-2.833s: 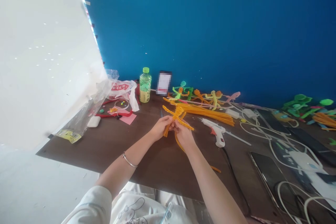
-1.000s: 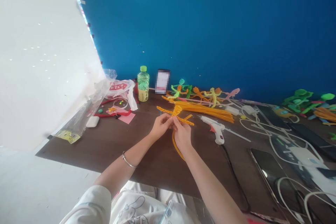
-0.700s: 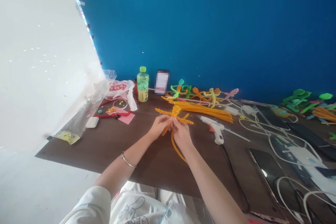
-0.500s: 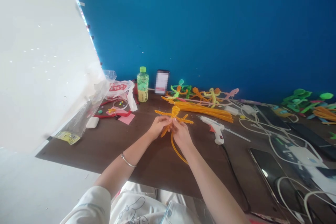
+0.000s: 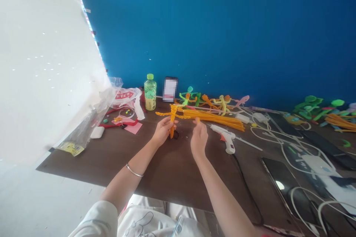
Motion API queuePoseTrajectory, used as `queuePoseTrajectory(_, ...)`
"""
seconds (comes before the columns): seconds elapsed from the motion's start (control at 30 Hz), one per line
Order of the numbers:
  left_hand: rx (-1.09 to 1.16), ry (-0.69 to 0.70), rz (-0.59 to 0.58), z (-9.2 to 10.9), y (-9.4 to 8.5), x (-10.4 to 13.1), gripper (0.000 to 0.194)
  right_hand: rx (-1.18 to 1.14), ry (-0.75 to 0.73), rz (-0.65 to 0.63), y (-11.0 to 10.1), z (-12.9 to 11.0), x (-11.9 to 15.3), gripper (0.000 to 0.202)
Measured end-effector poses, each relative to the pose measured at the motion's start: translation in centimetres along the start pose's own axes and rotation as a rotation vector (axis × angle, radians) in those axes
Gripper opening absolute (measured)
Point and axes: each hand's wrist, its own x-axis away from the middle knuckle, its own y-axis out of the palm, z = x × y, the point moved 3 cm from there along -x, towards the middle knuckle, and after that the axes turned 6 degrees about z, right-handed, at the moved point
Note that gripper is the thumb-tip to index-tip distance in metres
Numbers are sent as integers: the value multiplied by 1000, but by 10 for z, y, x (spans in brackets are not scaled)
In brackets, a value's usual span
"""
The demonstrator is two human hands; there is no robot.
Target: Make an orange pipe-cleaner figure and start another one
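Observation:
An orange pipe-cleaner figure (image 5: 172,115) with two arms stretched sideways stands upright in the fingers of my left hand (image 5: 163,130). My left hand is closed around its lower part. To the right, my right hand (image 5: 199,137) is raised above the table, apart from the figure, with its fingers curled; whether it holds something small is unclear. A bundle of orange pipe cleaners (image 5: 214,118) lies behind my right hand. The white glue gun (image 5: 226,139) rests to the right of that hand.
Behind are a green-capped bottle (image 5: 150,94), a propped phone (image 5: 170,89) and several pipe-cleaner figures (image 5: 222,103). Plastic bags (image 5: 128,98), pink paper (image 5: 133,127) and a white case (image 5: 97,132) lie left. Cables and a dark phone (image 5: 286,185) lie right.
My right hand has come away from the orange figure and moved right. My left hand has shifted slightly left with the figure. The long orange strand hanging below is no longer visible there.

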Motion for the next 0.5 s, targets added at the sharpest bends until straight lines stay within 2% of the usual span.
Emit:
queuePoseTrajectory(0.13, -22, -4, -10, -2, 2, 1, 37, 226, -226, -99, 0, -12, 1, 37)
queuePoseTrajectory(0.3, -104, 14, -24, -4, 4, 5, 42, 370, -516, -140, 3, -14, 6, 25)
queuePoseTrajectory(0.37, -140, 20, -42, -6, 5, 6, 43, 408, -588, -141, 3, -14, 7, 24)
queuePoseTrajectory(0.5, -178, 64, -54, -9, 5, 7, 40, 515, -636, -85, 1, -16, 8, 24)
